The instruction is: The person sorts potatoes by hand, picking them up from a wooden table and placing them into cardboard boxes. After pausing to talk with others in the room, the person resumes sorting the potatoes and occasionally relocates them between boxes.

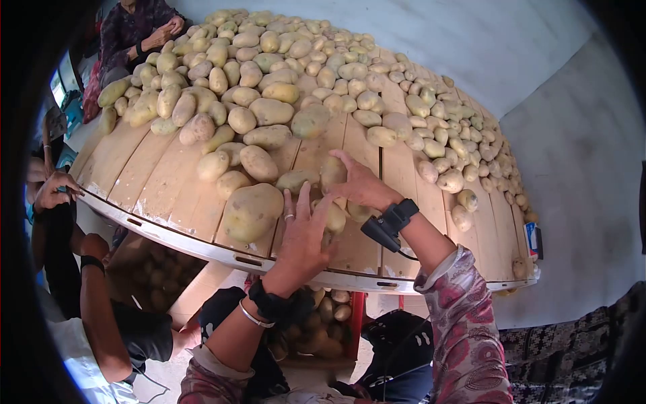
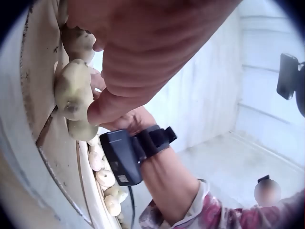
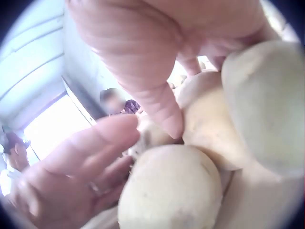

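Potatoes lie close together under both hands near the front edge of the wooden table. My right hand (image 1: 363,185) reaches down from the right, its thumb and fingers around a yellowish potato (image 3: 209,121). Beside it my left hand (image 1: 303,236), with a ring on one finger, has its fingers extended toward a potato (image 1: 299,179). In the left wrist view the left thumb lies against a pale potato (image 2: 74,90). A rounder potato (image 3: 169,188) sits between the two hands in the right wrist view. One large potato (image 1: 252,213) rests just left of my left hand.
A big heap of potatoes (image 1: 269,87) covers the back of the slatted table (image 1: 168,195), with smaller ones (image 1: 464,135) along the right. Below the edge stands a red-framed container (image 1: 356,323) of potatoes. Other people sit at the left (image 1: 97,316) and far left corner (image 1: 141,30).
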The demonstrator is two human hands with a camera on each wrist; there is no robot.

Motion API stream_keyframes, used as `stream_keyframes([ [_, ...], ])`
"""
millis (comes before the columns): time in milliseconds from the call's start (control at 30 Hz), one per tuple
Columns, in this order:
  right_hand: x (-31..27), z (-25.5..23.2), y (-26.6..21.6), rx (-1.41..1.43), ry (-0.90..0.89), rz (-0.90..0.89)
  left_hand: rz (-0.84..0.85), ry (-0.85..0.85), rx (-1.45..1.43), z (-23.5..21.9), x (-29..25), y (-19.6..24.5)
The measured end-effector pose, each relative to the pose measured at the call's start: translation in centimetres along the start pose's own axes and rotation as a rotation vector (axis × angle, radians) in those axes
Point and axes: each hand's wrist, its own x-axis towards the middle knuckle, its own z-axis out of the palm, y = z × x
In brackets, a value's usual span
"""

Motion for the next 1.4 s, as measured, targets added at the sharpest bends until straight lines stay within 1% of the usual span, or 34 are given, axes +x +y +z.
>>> stream_keyframes([
  [33,-0.2,0.2,0.0,0.012,-0.044,0.003,-0.025,0.009,0.068,0.0,-0.1,0.0],
  [67,-0.6,0.8,0.7,0.001,-0.075,-0.011,0.000,-0.001,0.060,0.2,-0.1,0.0],
  [100,-1.2,1.1,1.2,-0.001,-0.075,-0.008,0.001,-0.003,0.056,0.5,-0.1,0.2],
  [167,-2.1,1.3,1.3,0.128,-0.057,-0.011,-0.018,-0.043,0.060,1.2,-0.2,0.4],
  [200,-2.1,0.9,1.4,0.135,-0.057,-0.014,-0.019,-0.046,0.067,1.2,-0.2,0.2],
  [267,-2.6,-1.4,1.5,0.379,-0.276,-0.080,0.008,-0.048,0.091,1.2,-0.1,0.2],
  [333,-2.6,-6.0,0.4,0.434,-0.392,0.147,0.005,-0.075,0.115,1.6,0.1,0.4],
  [367,-0.9,-7.7,2.3,0.409,-0.303,0.106,-0.014,-0.088,0.152,1.5,0.1,0.3],
  [400,1.2,-9.1,4.2,0.306,-0.128,0.031,-0.047,-0.081,0.170,1.4,-0.1,0.2],
  [433,3.7,-10.1,6.3,-0.058,0.082,-0.009,-0.042,-0.069,0.146,1.4,-0.2,0.3],
  [467,4.9,-10.8,6.5,-0.423,0.227,-0.050,-0.020,-0.057,0.116,1.5,0.2,0.4],
  [533,8.2,-11.7,10.1,-0.590,0.243,-0.144,-0.032,-0.073,0.106,1.4,0.7,0.5],
  [567,9.2,-10.9,10.9,-0.578,0.236,-0.158,-0.042,-0.095,0.094,1.2,0.7,0.5],
  [600,10.1,-9.8,11.8,-0.699,0.258,-0.129,-0.044,-0.101,0.035,1.2,0.8,0.4],
  [633,10.4,-9.2,12.0,-0.828,0.281,-0.092,-0.054,-0.102,0.041,1.2,0.8,0.2],
  [667,10.8,-8.7,12.0,-0.852,0.278,-0.006,-0.040,-0.093,0.004,1.2,0.8,0.3],
  [700,10.6,-8.7,12.1,-0.850,0.276,-0.009,-0.024,-0.083,-0.030,1.2,0.8,0.3],
  [733,10.3,-8.7,12.2,-0.764,0.257,-0.043,-0.026,-0.079,-0.023,1.1,0.7,0.2],
  [767,9.9,-8.7,11.4,-0.684,0.239,-0.083,-0.018,-0.073,-0.002,1.1,0.6,0.2],
  [800,9.1,-8.9,10.7,-0.563,0.107,-0.017,-0.012,-0.067,0.010,1.2,0.5,0.3],
  [867,6.7,-7.8,11.4,-0.456,0.120,-0.147,-0.020,-0.055,0.000,1.6,0.2,0.3],
  [900,5.0,-7.3,10.0,-0.169,-0.011,-0.053,-0.022,-0.046,0.006,1.5,0.1,0.1],
  [933,3.5,-6.4,9.4,0.030,-0.071,-0.033,-0.031,-0.029,0.011,1.3,0.0,0.0],
  [967,1.3,-5.7,7.7,0.134,-0.069,-0.077,-0.021,-0.010,0.021,1.4,-0.1,0.1],
  [1033,-1.2,-6.0,6.6,0.209,-0.113,-0.043,-0.005,0.005,0.013,2.0,-0.5,0.5],
  [1067,-2.4,-6.3,5.9,0.199,-0.114,-0.048,-0.026,0.010,-0.016,2.0,-0.6,0.5],
  [1133,-3.4,-6.8,4.4,0.384,-0.145,0.039,-0.049,0.033,-0.033,1.3,-0.5,0.2],
  [1167,-2.9,-6.7,3.6,0.373,-0.153,0.035,-0.008,0.067,-0.006,1.1,-0.6,0.2],
  [1200,-2.4,-6.4,3.0,0.275,-0.032,-0.062,0.031,0.089,0.013,1.3,-1.1,0.4],
  [1233,-1.7,-6.0,2.2,0.178,0.092,-0.161,0.029,0.086,0.005,1.4,-1.4,0.7],
  [1267,-0.7,-5.7,0.3,0.165,0.059,-0.197,0.029,0.076,0.025,1.2,-1.3,0.8],
  [1333,2.3,-3.6,-3.8,0.054,0.074,-0.342,0.019,0.072,0.061,0.2,-1.5,0.4],
  [1400,5.1,-1.8,-8.3,-0.220,0.046,-0.467,-0.003,0.106,0.033,-0.4,-1.8,0.5],
])
